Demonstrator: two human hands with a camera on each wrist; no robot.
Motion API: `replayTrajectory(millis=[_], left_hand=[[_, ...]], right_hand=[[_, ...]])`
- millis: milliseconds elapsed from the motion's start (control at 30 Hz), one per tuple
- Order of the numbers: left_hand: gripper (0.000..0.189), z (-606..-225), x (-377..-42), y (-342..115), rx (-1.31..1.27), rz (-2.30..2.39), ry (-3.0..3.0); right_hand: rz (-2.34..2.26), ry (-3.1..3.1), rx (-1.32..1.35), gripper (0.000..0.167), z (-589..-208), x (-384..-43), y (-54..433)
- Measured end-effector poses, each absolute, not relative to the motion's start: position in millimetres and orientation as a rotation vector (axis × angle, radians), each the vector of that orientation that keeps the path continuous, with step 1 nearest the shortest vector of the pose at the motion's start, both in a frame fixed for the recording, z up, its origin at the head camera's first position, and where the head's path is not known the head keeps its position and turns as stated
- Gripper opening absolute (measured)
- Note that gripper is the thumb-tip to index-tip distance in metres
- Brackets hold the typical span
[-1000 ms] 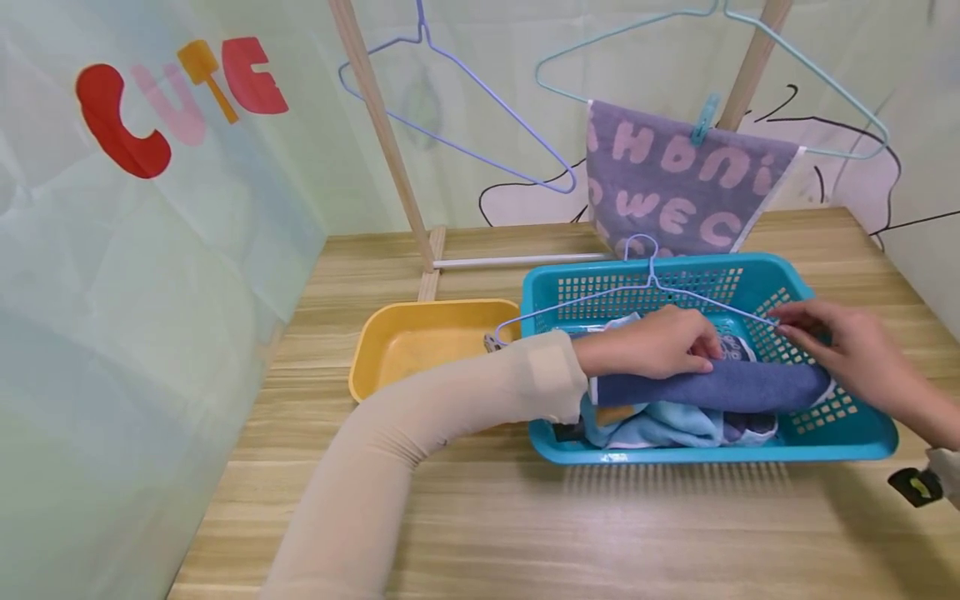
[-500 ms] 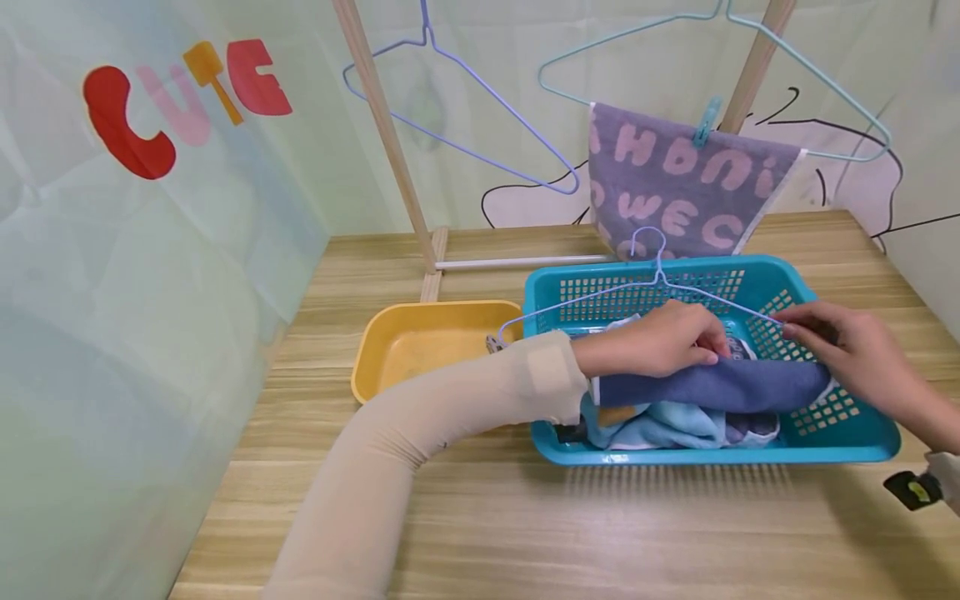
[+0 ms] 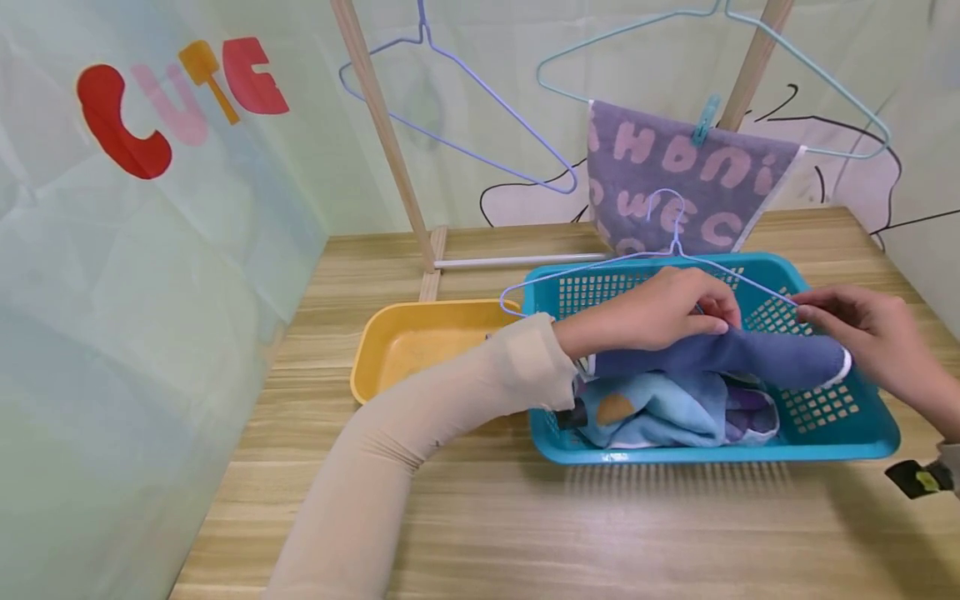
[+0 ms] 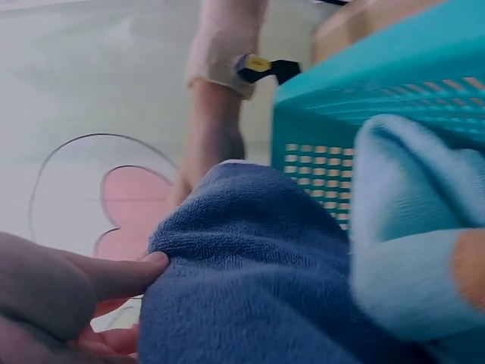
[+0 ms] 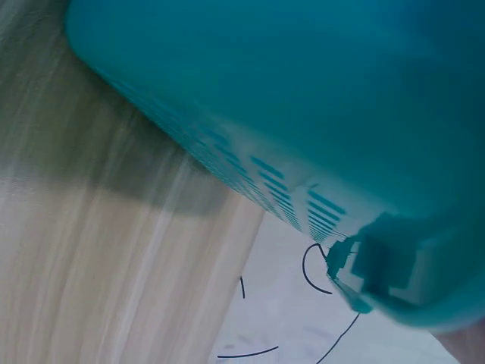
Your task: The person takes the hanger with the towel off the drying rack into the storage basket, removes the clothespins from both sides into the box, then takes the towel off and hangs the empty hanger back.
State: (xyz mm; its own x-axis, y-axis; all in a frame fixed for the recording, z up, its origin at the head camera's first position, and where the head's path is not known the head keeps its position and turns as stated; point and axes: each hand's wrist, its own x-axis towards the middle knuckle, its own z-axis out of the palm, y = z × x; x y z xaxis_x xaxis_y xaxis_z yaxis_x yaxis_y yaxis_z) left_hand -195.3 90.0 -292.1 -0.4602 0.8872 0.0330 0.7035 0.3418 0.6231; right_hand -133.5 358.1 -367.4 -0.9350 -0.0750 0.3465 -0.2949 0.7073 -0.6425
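Note:
My left hand [image 3: 663, 310] pinches the upper edge of a dark blue towel [image 3: 787, 360], which hangs folded over the teal basket [image 3: 720, 455]. In the left wrist view, the left thumb presses on this towel [image 4: 250, 258] near its edge. A thin lilac clothes hanger [image 3: 676, 242] slants above the basket, its hook upward. Between thumb and fingers, my right hand [image 3: 873, 329] pinches the hanger's right end. The towel overlaps the hanger's lower bar, which is mostly hidden. Below lies a light blue cloth [image 3: 660, 417] with an orange-brown patch.
A yellow basin [image 3: 420, 346] stands left of the basket on the wooden table [image 3: 480, 525]. Behind is a wooden rack [image 3: 390, 133] with a bare lilac hanger [image 3: 491, 87] and a teal hanger [image 3: 810, 71]; a lettered towel [image 3: 667, 183] hangs there with a teal clothes peg [image 3: 705, 121].
Both hands have risen slightly, lifting the hanger and the dark blue towel. The hanger's hook now overlaps the lettered towel, and more of the light blue cloth shows.

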Motion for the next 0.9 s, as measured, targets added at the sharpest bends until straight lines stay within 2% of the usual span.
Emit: replayTrajectory(millis=[433,600,800,900], left_hand=[[0.014,-250.7,-199.6,77.6,1.373,1.015,2.295],[0.016,-239.5,-201.5,75.6,1.363,1.075,2.276],[0.017,-229.4,-201.7,71.9,1.394,1.151,2.277],[0.018,-222.8,-200.5,70.5,1.392,1.158,2.298]], right_hand=[[1.054,-2.593,0.235,0.021,-360.3,-131.9,361.2],[1.018,-2.668,0.145,0.028,-358.6,-127.4,362.4],[0.851,-2.691,0.049,0.018,-352.1,-126.8,360.8],[0.782,-2.780,-0.087,0.018,-388.2,-150.3,402.9]])
